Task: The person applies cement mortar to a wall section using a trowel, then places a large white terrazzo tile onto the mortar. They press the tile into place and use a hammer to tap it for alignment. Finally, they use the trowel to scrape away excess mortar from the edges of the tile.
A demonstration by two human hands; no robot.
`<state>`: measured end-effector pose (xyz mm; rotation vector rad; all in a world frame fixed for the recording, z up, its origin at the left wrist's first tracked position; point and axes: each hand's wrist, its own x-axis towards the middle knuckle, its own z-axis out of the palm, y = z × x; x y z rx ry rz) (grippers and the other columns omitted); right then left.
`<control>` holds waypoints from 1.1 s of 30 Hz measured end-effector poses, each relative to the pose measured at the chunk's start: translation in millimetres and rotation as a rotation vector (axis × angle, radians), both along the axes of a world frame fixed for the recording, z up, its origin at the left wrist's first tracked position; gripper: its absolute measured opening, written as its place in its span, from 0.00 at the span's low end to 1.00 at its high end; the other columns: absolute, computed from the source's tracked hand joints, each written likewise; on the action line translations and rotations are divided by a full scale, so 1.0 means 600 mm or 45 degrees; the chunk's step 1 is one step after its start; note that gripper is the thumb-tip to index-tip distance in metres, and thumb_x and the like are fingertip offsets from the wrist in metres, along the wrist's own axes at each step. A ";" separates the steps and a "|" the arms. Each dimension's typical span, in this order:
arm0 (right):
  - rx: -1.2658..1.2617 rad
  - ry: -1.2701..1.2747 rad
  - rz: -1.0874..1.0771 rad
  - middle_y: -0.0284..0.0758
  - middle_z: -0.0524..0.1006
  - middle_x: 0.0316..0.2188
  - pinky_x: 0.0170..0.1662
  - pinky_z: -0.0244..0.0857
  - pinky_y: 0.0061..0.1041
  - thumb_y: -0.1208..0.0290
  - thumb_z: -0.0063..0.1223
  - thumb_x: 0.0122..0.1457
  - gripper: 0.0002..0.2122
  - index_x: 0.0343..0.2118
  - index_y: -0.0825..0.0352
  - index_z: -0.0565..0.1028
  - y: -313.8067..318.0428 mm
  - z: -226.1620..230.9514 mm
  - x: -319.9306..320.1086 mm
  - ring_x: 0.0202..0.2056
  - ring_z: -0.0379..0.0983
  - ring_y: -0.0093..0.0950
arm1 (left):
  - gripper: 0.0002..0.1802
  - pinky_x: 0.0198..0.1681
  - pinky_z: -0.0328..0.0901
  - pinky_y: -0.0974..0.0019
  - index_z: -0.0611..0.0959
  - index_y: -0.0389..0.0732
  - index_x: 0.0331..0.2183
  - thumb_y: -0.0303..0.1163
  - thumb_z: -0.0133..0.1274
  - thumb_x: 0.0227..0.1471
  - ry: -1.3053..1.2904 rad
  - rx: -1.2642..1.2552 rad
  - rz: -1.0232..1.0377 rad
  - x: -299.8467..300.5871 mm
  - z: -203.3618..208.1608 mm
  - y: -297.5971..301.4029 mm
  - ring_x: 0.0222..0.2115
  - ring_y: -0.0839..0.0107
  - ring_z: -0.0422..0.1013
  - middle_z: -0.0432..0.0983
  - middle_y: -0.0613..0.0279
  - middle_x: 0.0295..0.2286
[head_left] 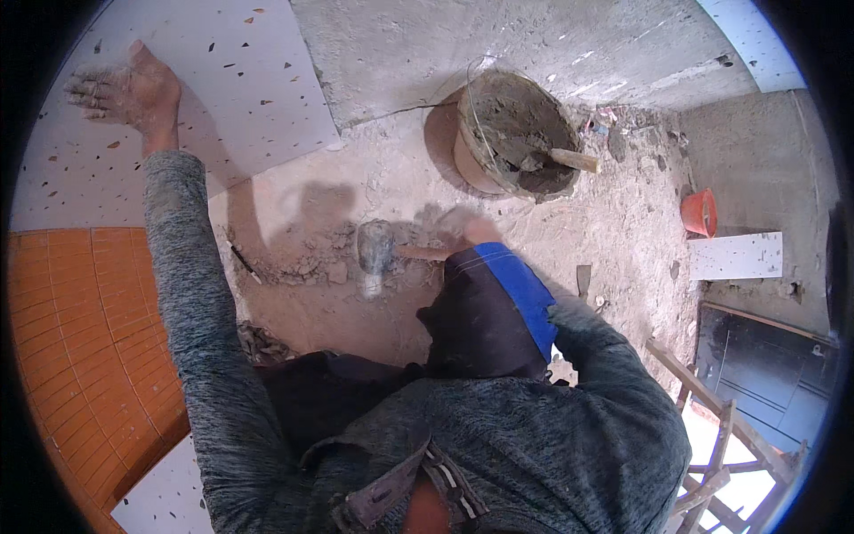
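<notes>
L hand [133, 93]: laid flat, fingers stretched out, thumb apart, on or just over the tile; actual contact can't be told.
Tile [267, 89]: white, speckled, under L hand & running out to its right; prob. already up on the wall, but whether it's fixed, can't tell.
Concrete [382, 53]: right of L hand past the tile edge, uncovered; looks like that part's not done.
R hand [476, 231]: blurred, part hidden by knee [494, 303]; can't tell if it's gripping.
Mallet [377, 245]: just left of R hand, handle running toward it.
Bucket [471, 165]: beyond R hand, a bit right; w/ mortar [525, 116] left in it, so supply prob. not used up.
Trowel [576, 160]: handle over bucket rim, up & right of R hand.
Edges: tile's lower right corner sits btwn the hands; knee crowds R hand on the near side.
Room: some floor [605, 231] right of R hand; rubble [334, 271] to its left, nr mallet.
</notes>
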<state>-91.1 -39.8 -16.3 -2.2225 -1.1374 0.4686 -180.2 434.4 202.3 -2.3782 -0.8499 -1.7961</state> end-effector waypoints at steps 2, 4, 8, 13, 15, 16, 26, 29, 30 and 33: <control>0.391 -0.560 0.014 0.40 0.77 0.36 0.45 0.66 0.39 0.65 0.58 0.51 0.10 0.35 0.62 0.78 -0.027 0.045 0.113 0.39 0.72 0.41 | 0.57 0.59 0.20 0.31 0.37 0.17 0.59 0.65 0.29 0.57 -0.008 0.034 -0.026 0.006 -0.006 0.000 0.62 0.31 0.21 0.25 0.19 0.59; 0.101 -0.904 -0.233 0.40 0.75 0.34 0.44 0.65 0.40 0.62 0.57 0.52 0.12 0.36 0.62 0.77 -0.036 0.123 0.200 0.39 0.71 0.42 | 0.57 0.60 0.21 0.31 0.38 0.17 0.59 0.65 0.30 0.57 0.027 0.078 0.017 -0.008 -0.009 0.011 0.62 0.30 0.22 0.26 0.20 0.60; -0.771 -0.957 -0.438 0.41 0.73 0.41 0.44 0.65 0.45 0.55 0.52 0.56 0.19 0.44 0.63 0.74 -0.141 0.113 0.326 0.43 0.71 0.43 | 0.55 0.61 0.22 0.32 0.40 0.17 0.59 0.61 0.35 0.57 -0.020 0.089 0.006 0.011 -0.018 0.003 0.62 0.29 0.24 0.28 0.21 0.60; -0.958 -0.716 -0.241 0.44 0.77 0.43 0.47 0.65 0.49 0.39 0.44 0.57 0.30 0.47 0.64 0.73 -0.146 0.094 0.366 0.45 0.74 0.44 | 0.51 0.61 0.23 0.32 0.45 0.20 0.60 0.58 0.38 0.57 0.073 0.323 0.038 0.002 -0.069 0.093 0.62 0.30 0.26 0.33 0.25 0.61; -0.997 -0.636 -0.395 0.43 0.78 0.41 0.47 0.66 0.46 0.41 0.47 0.55 0.28 0.46 0.63 0.75 -0.149 0.091 0.370 0.44 0.75 0.41 | 0.49 0.62 0.23 0.36 0.49 0.23 0.60 0.60 0.35 0.58 -0.006 0.214 -0.017 0.015 -0.073 0.047 0.63 0.34 0.29 0.37 0.29 0.62; -0.998 -0.610 -0.370 0.44 0.79 0.39 0.46 0.68 0.42 0.43 0.50 0.54 0.27 0.45 0.63 0.76 -0.152 0.106 0.372 0.44 0.76 0.40 | 0.48 0.63 0.23 0.38 0.51 0.24 0.61 0.60 0.33 0.59 -0.044 0.170 -0.031 0.013 -0.065 0.030 0.64 0.36 0.30 0.39 0.31 0.62; -0.848 -0.840 -0.727 0.47 0.76 0.44 0.46 0.66 0.41 0.61 0.49 0.58 0.20 0.52 0.63 0.71 -0.721 -0.109 0.373 0.46 0.72 0.45 | 0.40 0.62 0.40 0.41 0.58 0.31 0.60 0.50 0.43 0.56 0.189 0.025 0.123 -0.043 -0.111 0.064 0.61 0.40 0.46 0.51 0.35 0.60; -1.342 -0.195 -0.760 0.47 0.77 0.43 0.46 0.67 0.41 0.51 0.50 0.56 0.24 0.50 0.64 0.73 -0.740 -0.267 0.172 0.45 0.73 0.45 | 0.39 0.62 0.41 0.43 0.58 0.31 0.60 0.46 0.45 0.56 0.188 0.216 0.135 -0.045 -0.034 0.015 0.60 0.40 0.47 0.51 0.35 0.60; -1.428 -0.096 -0.752 0.47 0.77 0.43 0.45 0.68 0.41 0.48 0.51 0.56 0.26 0.49 0.65 0.74 -0.734 -0.293 0.129 0.45 0.74 0.46 | 0.38 0.62 0.41 0.43 0.57 0.31 0.60 0.44 0.46 0.56 0.179 0.268 0.118 -0.046 -0.016 -0.002 0.60 0.40 0.47 0.52 0.36 0.59; -1.000 0.244 -1.092 0.53 0.77 0.37 0.42 0.67 0.43 0.53 0.52 0.53 0.25 0.41 0.74 0.74 -0.714 -0.331 0.042 0.40 0.75 0.48 | 0.38 0.63 0.42 0.45 0.57 0.30 0.60 0.40 0.47 0.55 0.195 0.370 0.078 -0.057 0.010 -0.029 0.60 0.41 0.48 0.52 0.36 0.59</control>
